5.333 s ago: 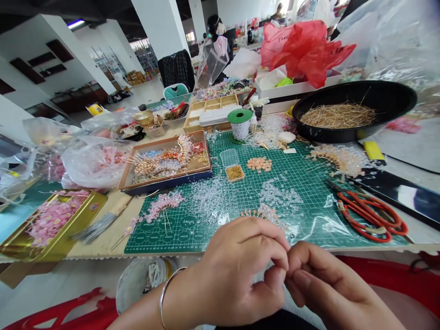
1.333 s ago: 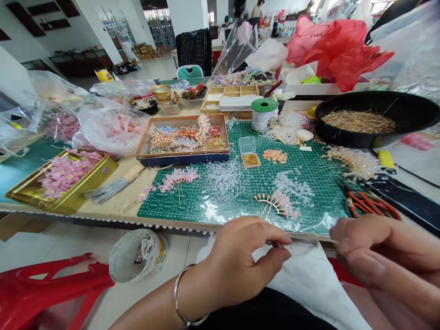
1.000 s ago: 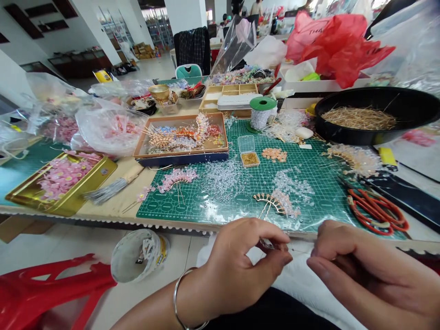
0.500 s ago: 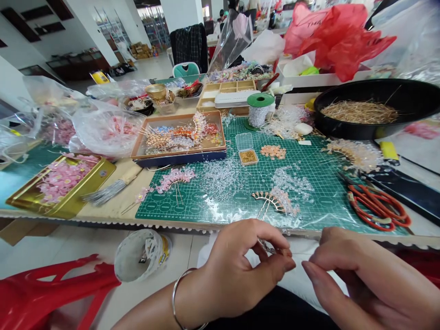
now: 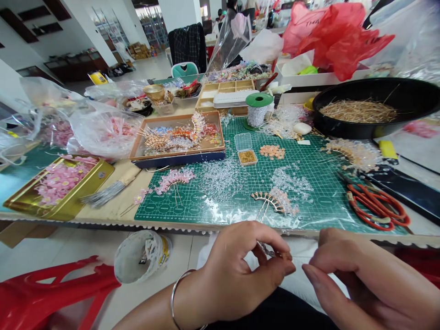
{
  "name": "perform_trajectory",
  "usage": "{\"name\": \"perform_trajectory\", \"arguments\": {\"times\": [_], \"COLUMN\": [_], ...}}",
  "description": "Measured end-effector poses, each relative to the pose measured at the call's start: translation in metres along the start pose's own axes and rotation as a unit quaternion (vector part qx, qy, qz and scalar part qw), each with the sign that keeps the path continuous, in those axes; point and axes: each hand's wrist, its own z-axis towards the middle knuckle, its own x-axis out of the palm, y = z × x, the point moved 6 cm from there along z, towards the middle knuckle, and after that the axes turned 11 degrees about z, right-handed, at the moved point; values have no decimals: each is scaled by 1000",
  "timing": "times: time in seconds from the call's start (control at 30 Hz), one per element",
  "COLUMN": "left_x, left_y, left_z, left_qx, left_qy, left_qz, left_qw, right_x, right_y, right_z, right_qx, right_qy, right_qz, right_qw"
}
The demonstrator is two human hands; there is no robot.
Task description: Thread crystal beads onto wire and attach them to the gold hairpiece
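My left hand [image 5: 237, 270], with a metal bangle [image 5: 175, 302] on the wrist, pinches a small metal wire piece [image 5: 268, 250] between thumb and fingers. My right hand [image 5: 357, 279] sits just to its right, with thumb and forefinger close together; anything fine between them is too thin to see. Both hands are over a white cloth [image 5: 299, 252] on my lap, just below the table edge. Beyond them on the green cutting mat [image 5: 165, 213] lies a gold fan-shaped hair ornament [image 5: 270, 201] with clear and pink beads.
Loose clear beads [image 5: 218, 178] cover the mat. Red-handled scissors [image 5: 378, 206] lie at its right, a black pan of gold pins [image 5: 343, 133] behind. A tray of beaded pieces [image 5: 177, 137] and a gold tin [image 5: 85, 188] stand left. A bucket [image 5: 140, 256] and a red stool [image 5: 44, 288] are below.
My right hand has moved left toward my left hand since a second ago. The left hand has turned the small wire piece slightly, and the view has tilted a little.
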Motion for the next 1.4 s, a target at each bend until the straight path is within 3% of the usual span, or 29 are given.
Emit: {"name": "perform_trajectory", "arguments": {"times": [0.53,0.73,0.87,0.97,1.1,1.27,1.33,1.4], "left_x": [-3,-7,-13,-14,-12,-18,-28,-38], "left_y": [-10,-18,-26,-33,-39,-40,-36,-24], "left_z": [4,3,5,6,5,1,-1,-2], "left_qx": [29,58,123,163,178,153,98,-2], "left_qy": [12,21,62,124,160,85,34,13], "left_qz": [13,61,142,194,265,297,292,268], "left_qw": [999,996,980,959,934,939,951,963], "right_x": [-2,0,3,7,12,9,6,3], "right_y": [3,3,0,-3,-3,-8,-10,-9], "right_z": [2,3,1,2,3,2,0,-3], "right_qx": [-17,-9,32,58,58,89,90,68], "right_qy": [26,36,53,70,107,93,69,49], "right_qz": [-1,0,-5,-11,-11,16,16,-3], "right_qw": [1000,999,998,996,993,992,993,996]}}
